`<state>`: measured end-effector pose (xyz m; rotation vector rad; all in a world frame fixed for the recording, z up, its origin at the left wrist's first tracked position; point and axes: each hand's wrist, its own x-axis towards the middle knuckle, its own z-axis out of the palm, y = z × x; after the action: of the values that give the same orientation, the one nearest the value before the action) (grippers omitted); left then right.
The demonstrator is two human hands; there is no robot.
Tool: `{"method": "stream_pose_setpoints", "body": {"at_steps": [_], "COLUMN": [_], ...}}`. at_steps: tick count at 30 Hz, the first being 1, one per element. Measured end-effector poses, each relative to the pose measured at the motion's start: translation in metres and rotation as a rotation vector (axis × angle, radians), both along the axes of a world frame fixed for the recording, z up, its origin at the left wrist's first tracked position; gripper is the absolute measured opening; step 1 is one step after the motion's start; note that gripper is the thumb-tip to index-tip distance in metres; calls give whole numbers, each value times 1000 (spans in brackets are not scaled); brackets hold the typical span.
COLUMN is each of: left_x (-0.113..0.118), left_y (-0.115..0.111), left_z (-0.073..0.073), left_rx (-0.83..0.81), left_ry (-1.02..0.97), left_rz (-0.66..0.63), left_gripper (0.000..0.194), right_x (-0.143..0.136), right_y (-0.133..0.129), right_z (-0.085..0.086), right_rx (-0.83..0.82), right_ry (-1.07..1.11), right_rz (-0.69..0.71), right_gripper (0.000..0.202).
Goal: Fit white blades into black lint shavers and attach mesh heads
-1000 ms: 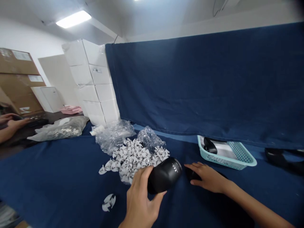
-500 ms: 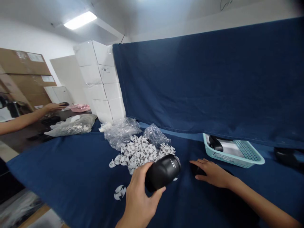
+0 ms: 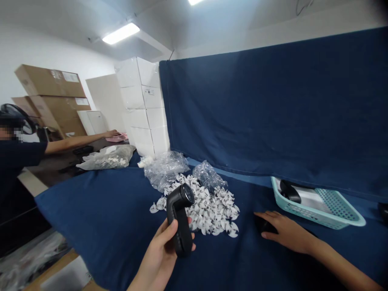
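My left hand [image 3: 165, 246] is closed around the body of a black angled device [image 3: 179, 226], held upright with its round, silver-rimmed head up and turned to the right. Behind it a heap of small white plastic pieces [image 3: 209, 208] lies on the dark blue cloth [image 3: 118, 218]. Over on the right, my right hand [image 3: 280, 230] rests low with its fingers over a dark object [image 3: 264, 224] on the cloth, its shape mostly hidden. A mint-green basket [image 3: 318, 214] beyond that hand holds a black item [image 3: 290, 191].
Clear plastic bags [image 3: 166, 167] lie behind the heap, before stacked white boxes [image 3: 147, 109]. A bag of pale parts [image 3: 109, 157] sits at the left. A person [image 3: 21, 153] there reaches to a pink basket [image 3: 117, 138]. Blue cloth [image 3: 273, 109] hangs behind.
The device in my left hand has turned from lying sideways to upright, uncovering more of the heap. The view has shifted left. At the far left, the other person's hand has reached the pink basket.
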<state>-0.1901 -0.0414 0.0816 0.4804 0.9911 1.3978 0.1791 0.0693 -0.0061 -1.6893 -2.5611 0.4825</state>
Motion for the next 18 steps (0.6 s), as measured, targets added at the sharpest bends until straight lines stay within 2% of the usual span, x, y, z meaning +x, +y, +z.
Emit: {"method": "stream_pose_setpoints", "body": {"at_steps": [4,8,12,14,15,16,18], "left_x": [-22,-57,-110,-142,-158,-173,-199], "left_y": [7,24,56,77,88,100,123], "left_z": [2,7,-8,-16,-18,-18,-10], "left_rx": [-8,26,30,12,1,1,23], "left_ry": [-70,-114,-82,27,162,337,466], "left_rz": [0,61,146,176,211,266,360], "left_gripper": [35,36,30,24,24,26,35], "right_x": [1,2,0,-1,-2,-3,-5], "right_y": [-1,-1,-4,-5,-6,-6,-6], "right_z": [-6,-10,-11,-9,-8,-7,-5], "right_rx": [10,26,27,15,6,-3,-20], "right_ry": [2,3,-7,-22,-27,-30,-30], "right_rz": [-42,-46,-37,-50,-60,-69,-88], "right_gripper": [67,65,62,62,61,61,61]}}
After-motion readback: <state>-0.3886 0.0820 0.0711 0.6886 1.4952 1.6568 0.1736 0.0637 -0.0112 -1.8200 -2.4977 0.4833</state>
